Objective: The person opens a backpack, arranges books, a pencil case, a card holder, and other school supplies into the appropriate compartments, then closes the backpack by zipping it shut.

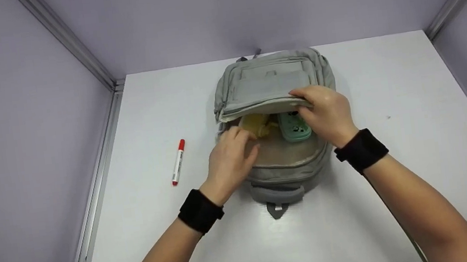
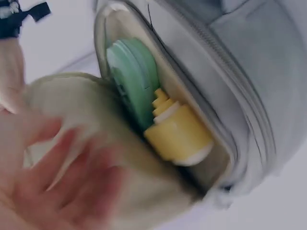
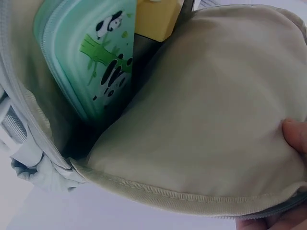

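Note:
A grey backpack (image 1: 270, 84) lies on the white table, its front pocket unzipped. My right hand (image 1: 327, 113) pinches the edge of the pocket's flap (image 3: 206, 105) between thumb and fingers, holding it raised. In the pocket sit a mint-green zipped case (image 3: 100, 62) with panda pictures and, beside it, a yellow bottle (image 2: 180, 134) with a narrow stepped top. Near the pocket's left side, my left hand (image 1: 232, 155) has loosely bent fingers and nothing in its grasp. The left wrist view shows its fingers (image 2: 86, 177) blurred, apart from the bottle.
To the left of the backpack, a white marker with a red cap (image 1: 178, 162) lies on the table (image 1: 152, 230). The backpack's carry handle (image 1: 277, 193) points to the near edge. Purple-grey panels (image 1: 184, 21) in metal framing surround the table at the back and sides.

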The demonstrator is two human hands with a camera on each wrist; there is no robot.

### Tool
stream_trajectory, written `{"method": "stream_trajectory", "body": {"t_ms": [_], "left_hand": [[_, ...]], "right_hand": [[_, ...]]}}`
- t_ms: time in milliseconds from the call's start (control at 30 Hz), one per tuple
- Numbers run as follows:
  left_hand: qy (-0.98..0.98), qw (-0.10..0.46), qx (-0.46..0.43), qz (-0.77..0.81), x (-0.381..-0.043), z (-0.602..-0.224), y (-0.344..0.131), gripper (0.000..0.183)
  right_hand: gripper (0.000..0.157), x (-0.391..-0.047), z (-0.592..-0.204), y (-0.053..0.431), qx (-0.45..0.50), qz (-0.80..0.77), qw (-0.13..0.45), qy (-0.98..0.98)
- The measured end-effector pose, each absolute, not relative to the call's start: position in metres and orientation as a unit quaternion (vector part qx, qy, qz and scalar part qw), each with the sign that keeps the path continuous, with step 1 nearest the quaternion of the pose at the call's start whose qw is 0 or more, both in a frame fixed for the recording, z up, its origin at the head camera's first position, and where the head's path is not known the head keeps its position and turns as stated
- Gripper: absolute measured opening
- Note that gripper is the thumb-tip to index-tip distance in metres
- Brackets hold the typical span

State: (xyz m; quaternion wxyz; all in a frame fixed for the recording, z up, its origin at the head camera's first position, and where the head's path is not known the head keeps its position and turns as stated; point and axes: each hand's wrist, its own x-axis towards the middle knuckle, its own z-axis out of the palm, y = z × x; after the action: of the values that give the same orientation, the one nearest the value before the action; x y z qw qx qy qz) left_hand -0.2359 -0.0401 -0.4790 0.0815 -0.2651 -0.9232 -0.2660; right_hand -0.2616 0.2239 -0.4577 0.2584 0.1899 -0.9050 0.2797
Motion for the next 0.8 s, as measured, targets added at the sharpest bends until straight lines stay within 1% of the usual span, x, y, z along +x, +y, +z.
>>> {"method": "stream_trajectory", "body": {"t_ms": [33,100,133,200,233,300,367,433,500,633,800], "left_hand": [[-0.912,0.125,-0.285,-0.266,-0.237,-0.477,-0.042,0.027],[-0.894,0.194,-0.315,-0.252,-0.244,-0.477,-0.043,0.044],[-0.889,0.214,-0.323,-0.245,-0.249,-0.477,-0.044,0.053],[-0.889,0.224,-0.328,-0.23,-0.257,-0.479,-0.045,0.07],[-0.889,0.225,-0.328,-0.226,-0.259,-0.48,-0.045,0.074],[-0.89,0.222,-0.33,-0.224,-0.262,-0.482,-0.047,0.069],[-0.887,0.217,-0.335,-0.231,-0.262,-0.485,-0.048,0.058],[-0.879,0.219,-0.35,-0.24,-0.26,-0.488,-0.05,0.044],[-0.869,0.224,-0.367,-0.244,-0.257,-0.493,-0.053,0.035],[-0.854,0.243,-0.398,-0.23,-0.252,-0.504,-0.056,0.029],[-0.838,0.259,-0.43,-0.214,-0.246,-0.52,-0.061,0.03]], "right_hand": [[0.031,-0.26,-0.458,0.226,0.19,0.278,0.262,-0.904],[0.032,-0.257,-0.46,0.229,0.191,0.273,0.266,-0.905],[0.032,-0.255,-0.461,0.229,0.194,0.271,0.267,-0.904],[0.034,-0.252,-0.465,0.229,0.201,0.266,0.267,-0.904],[0.035,-0.251,-0.468,0.228,0.207,0.264,0.267,-0.903],[0.038,-0.247,-0.472,0.226,0.219,0.258,0.268,-0.902],[0.041,-0.244,-0.476,0.225,0.229,0.254,0.27,-0.9],[0.041,-0.24,-0.481,0.226,0.24,0.246,0.271,-0.899],[0.041,-0.235,-0.487,0.227,0.251,0.241,0.273,-0.897],[0.041,-0.224,-0.501,0.23,0.275,0.232,0.278,-0.891],[0.04,-0.213,-0.519,0.234,0.297,0.24,0.264,-0.886]]}}
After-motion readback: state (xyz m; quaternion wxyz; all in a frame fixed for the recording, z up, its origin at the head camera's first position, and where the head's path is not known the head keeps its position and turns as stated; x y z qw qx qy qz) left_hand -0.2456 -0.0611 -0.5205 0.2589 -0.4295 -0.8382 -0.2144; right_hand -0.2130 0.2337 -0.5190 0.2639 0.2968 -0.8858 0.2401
